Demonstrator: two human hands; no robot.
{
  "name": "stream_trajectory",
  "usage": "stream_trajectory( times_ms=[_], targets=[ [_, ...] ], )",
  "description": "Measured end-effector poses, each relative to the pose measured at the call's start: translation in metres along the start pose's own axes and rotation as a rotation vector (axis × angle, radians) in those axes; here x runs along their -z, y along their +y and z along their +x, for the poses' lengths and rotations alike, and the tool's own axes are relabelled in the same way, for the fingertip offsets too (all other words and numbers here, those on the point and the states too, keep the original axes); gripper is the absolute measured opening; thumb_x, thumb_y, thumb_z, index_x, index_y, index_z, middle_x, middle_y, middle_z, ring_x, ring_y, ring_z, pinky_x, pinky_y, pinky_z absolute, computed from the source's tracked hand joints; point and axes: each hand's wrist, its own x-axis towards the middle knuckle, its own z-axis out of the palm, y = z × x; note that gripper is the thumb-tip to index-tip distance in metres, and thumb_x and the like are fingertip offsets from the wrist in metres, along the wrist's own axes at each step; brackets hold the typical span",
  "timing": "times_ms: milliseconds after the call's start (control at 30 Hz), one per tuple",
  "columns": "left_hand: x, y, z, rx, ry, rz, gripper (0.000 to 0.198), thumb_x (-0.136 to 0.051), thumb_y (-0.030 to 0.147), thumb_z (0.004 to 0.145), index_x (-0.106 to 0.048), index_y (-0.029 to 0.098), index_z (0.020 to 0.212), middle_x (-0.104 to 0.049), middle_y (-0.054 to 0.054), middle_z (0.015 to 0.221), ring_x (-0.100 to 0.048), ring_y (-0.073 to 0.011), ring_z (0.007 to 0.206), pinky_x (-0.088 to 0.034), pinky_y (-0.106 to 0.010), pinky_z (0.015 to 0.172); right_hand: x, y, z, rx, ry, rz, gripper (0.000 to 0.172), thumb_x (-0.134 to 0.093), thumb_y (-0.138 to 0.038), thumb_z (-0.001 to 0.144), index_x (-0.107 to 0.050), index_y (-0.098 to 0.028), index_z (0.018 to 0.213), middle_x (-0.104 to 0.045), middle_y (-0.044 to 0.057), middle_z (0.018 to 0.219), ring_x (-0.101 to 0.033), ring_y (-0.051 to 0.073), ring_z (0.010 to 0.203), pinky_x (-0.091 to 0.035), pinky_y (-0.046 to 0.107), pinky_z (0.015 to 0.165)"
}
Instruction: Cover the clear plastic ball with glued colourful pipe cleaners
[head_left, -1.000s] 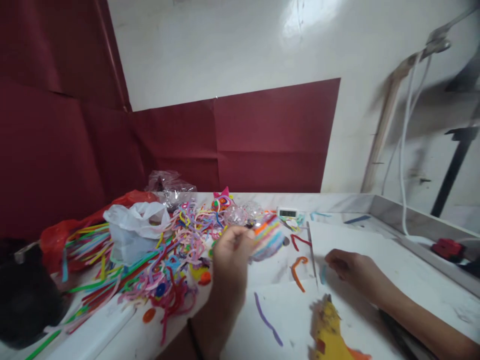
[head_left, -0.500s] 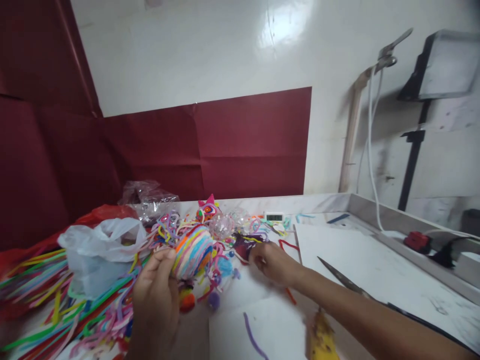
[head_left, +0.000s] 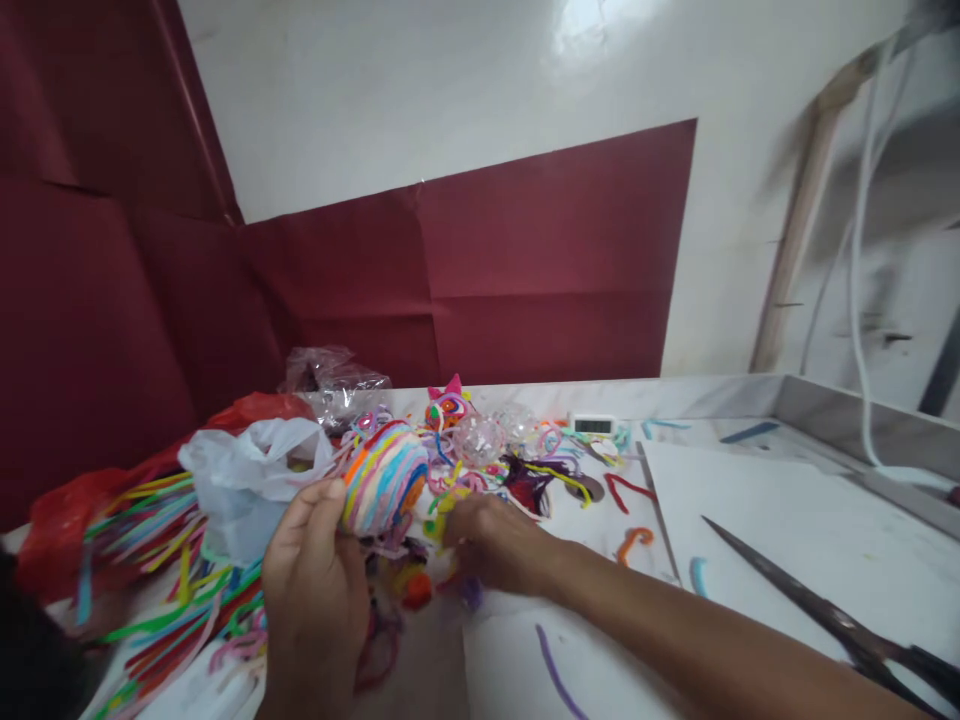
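My left hand point(head_left: 319, 560) pinches a round ball point(head_left: 386, 480) wrapped in rainbow stripes of what look like pipe cleaners, holding it above the table on the left. Just right of the ball, my right hand point(head_left: 499, 545) reaches down into a heap of craft bits, its fingers curled away and mostly hidden. Close to those fingers are yellow-green pieces point(head_left: 442, 515), an orange pompom point(head_left: 416, 590) and a blurred purple pompom point(head_left: 471, 592). Behind the hand lies a dark purple stringy bundle point(head_left: 529, 482).
Large scissors point(head_left: 817, 605) lie on a white board point(head_left: 810, 510) at right. A purple pipe cleaner point(head_left: 556, 675) rests on white paper in front. Clear ornament balls point(head_left: 480, 438) and a small digital display point(head_left: 592, 425) stand behind. At left are a white plastic bag point(head_left: 255, 480) and many coloured strips point(head_left: 150, 515).
My right hand has moved left, from the dark purple bundle to the pieces beside the ball. My left hand still holds the ball. The camera has turned, shifting the background rightward.
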Motion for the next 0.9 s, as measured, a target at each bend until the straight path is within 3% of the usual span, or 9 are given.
stream_trajectory(
  times_ms=[167,200,400,567,633,800,900],
  targets=[
    [0.006,-0.016,0.003,0.158,-0.022,-0.187,0.012,-0.058,0.013,0.071,-0.062,0.017,0.060,-0.062,0.002,0.061,-0.058,-0.0123,0.057,-0.051,-0.022,0.059,-0.012,-0.025,0.018,0.065,-0.080,-0.063,0.024,-0.058,-0.011,0.074,-0.070,-0.017,0.094,-0.071,0.009,0.091,-0.066,0.022,0.087,-0.048,0.029,0.073],
    [0.007,-0.019,0.004,0.141,0.019,-0.235,0.013,-0.057,0.014,0.073,-0.062,0.018,0.061,-0.062,0.003,0.061,-0.057,-0.0117,0.055,-0.050,-0.021,0.057,-0.013,-0.026,0.022,0.057,-0.095,-0.080,0.025,-0.058,-0.012,0.074,-0.069,-0.016,0.096,-0.071,0.010,0.092,-0.067,0.023,0.087,-0.049,0.029,0.072],
    [0.008,-0.029,0.007,0.172,0.016,-0.333,0.008,-0.060,0.016,0.073,-0.061,0.018,0.066,-0.061,0.004,0.059,-0.055,-0.0101,0.054,-0.048,-0.020,0.057,-0.007,-0.033,0.040,0.068,-0.248,-0.147,0.024,-0.062,-0.029,0.078,-0.068,-0.019,0.099,-0.072,0.010,0.097,-0.069,0.028,0.086,-0.052,0.034,0.063],
    [0.009,-0.018,0.006,0.204,0.009,-0.321,0.006,-0.060,0.012,0.069,-0.061,0.017,0.066,-0.061,0.004,0.060,-0.056,-0.0106,0.055,-0.049,-0.021,0.058,0.000,-0.044,0.045,0.128,-0.323,-0.155,0.021,-0.061,-0.023,0.078,-0.068,-0.019,0.098,-0.072,0.010,0.102,-0.069,0.027,0.091,-0.053,0.033,0.067],
    [0.008,-0.016,0.005,0.254,-0.045,-0.304,0.008,-0.061,0.009,0.066,-0.061,0.016,0.063,-0.062,0.004,0.060,-0.057,-0.0113,0.057,-0.050,-0.022,0.060,-0.003,-0.047,0.046,0.151,-0.358,-0.152,0.021,-0.059,-0.022,0.080,-0.069,-0.015,0.097,-0.073,0.012,0.101,-0.069,0.029,0.091,-0.054,0.035,0.067],
    [0.005,-0.025,0.002,0.222,-0.006,-0.353,0.004,-0.062,0.019,0.069,-0.061,0.018,0.065,-0.060,0.006,0.057,-0.054,-0.0098,0.052,-0.046,-0.020,0.054,-0.019,-0.049,0.044,0.180,-0.422,-0.133,0.020,-0.057,-0.011,0.080,-0.071,-0.008,0.094,-0.071,0.019,0.103,-0.066,0.034,0.098,-0.054,0.040,0.073],
    [0.004,-0.031,0.002,0.239,-0.014,-0.339,0.004,-0.062,0.020,0.069,-0.061,0.018,0.065,-0.059,0.005,0.056,-0.053,-0.0102,0.051,-0.046,-0.020,0.053,-0.020,-0.050,0.040,0.126,-0.406,-0.088,0.019,-0.056,-0.010,0.079,-0.071,-0.004,0.090,-0.071,0.024,0.097,-0.068,0.036,0.091,-0.053,0.041,0.068]
  ],
)
